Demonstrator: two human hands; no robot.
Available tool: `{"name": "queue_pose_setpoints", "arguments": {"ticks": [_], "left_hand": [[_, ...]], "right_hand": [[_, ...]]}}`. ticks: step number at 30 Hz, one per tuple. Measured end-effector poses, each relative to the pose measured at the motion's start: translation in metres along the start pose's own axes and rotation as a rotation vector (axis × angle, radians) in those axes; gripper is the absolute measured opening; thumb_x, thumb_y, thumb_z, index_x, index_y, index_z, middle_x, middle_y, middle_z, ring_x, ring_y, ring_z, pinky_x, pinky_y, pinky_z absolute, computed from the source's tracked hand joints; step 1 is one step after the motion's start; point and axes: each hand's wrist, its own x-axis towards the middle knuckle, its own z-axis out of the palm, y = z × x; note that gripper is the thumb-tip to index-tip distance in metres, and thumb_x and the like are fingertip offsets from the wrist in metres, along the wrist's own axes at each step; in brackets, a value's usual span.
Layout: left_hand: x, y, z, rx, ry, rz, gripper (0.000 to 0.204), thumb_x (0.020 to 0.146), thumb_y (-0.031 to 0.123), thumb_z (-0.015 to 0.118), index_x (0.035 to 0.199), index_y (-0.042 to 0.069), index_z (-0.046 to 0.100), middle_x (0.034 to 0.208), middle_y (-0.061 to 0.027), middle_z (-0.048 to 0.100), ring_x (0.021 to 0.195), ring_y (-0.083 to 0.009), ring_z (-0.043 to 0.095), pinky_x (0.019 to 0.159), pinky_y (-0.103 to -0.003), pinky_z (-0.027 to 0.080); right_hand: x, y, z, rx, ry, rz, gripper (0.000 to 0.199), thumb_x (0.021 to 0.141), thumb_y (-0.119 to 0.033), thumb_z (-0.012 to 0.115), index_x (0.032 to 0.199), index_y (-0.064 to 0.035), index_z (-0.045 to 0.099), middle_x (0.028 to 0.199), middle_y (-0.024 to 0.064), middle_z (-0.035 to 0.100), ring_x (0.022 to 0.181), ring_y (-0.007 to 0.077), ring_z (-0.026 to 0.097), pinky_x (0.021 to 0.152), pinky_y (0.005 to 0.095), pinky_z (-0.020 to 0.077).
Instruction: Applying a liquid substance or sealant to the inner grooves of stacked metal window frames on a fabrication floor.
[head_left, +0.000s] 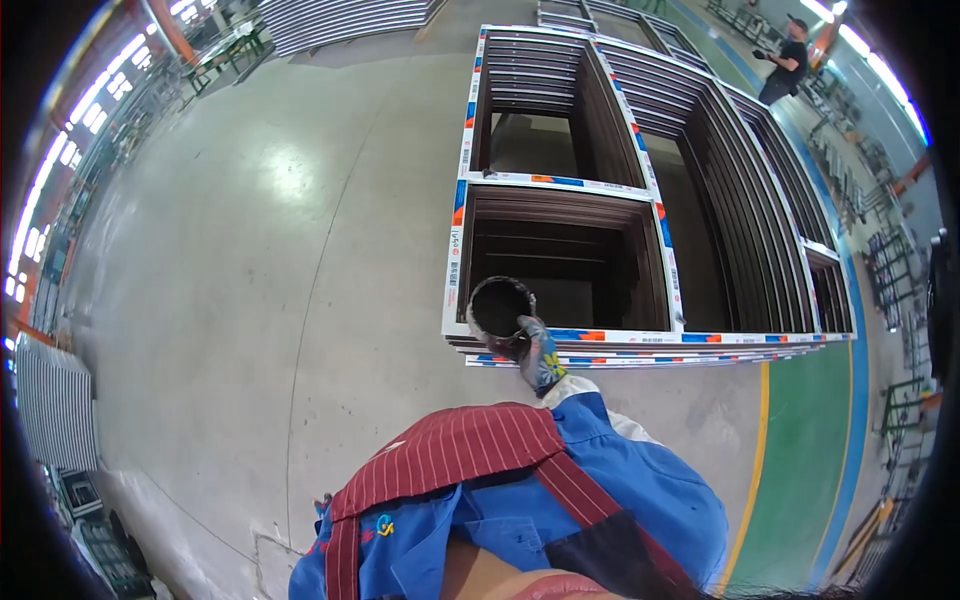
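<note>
My right hand [540, 357], in a patterned glove, reaches out from a blue sleeve and grips a dark ring-shaped roll [473, 314] by its lower edge. It holds the roll at the near left corner of a stack of window frames [560, 182]. These frames are dark brown inside, and their faces are covered in white film with blue and orange marks. The stack lies flat on the grey concrete floor. My left hand does not show. My blue jacket and red striped apron straps fill the lower middle of the picture.
More frames [740, 190] lie stacked to the right, reaching a green floor strip with a yellow line [757, 440]. A person in black [788, 62] stands far off at the top right. Racks and metal profiles [50, 400] line the left wall.
</note>
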Motion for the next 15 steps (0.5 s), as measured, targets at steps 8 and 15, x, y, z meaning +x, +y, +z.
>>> {"name": "queue_pose_setpoints", "arguments": {"ticks": [8, 15], "left_hand": [[0.112, 0.098, -0.059, -0.012, -0.003, -0.046, 0.07, 0.09, 0.022, 0.046, 0.137, 0.029, -0.005, 0.093, -0.0231, 0.059, 0.063, -0.0294, 0.061, 0.051, -0.042, 0.051], [0.068, 0.337, 0.194, 0.212, -0.649, 0.412, 0.055, 0.09, 0.018, 0.044, 0.139, 0.016, 0.019, 0.093, -0.0153, 0.062, 0.062, -0.0194, 0.061, 0.055, -0.029, 0.051]], "right_hand": [[-0.015, -0.027, 0.145, 0.307, 0.077, 0.369, 0.035, 0.085, -0.025, 0.049, 0.114, -0.0066, 0.044, 0.099, 0.0127, 0.057, 0.082, 0.0249, 0.06, 0.074, 0.0433, 0.0532], [0.042, 0.003, 0.183, 0.246, 0.202, 0.351, 0.034, 0.082, -0.019, 0.053, 0.113, -0.0079, 0.044, 0.096, 0.0098, 0.057, 0.078, 0.0237, 0.061, 0.065, 0.0415, 0.0552]]}}
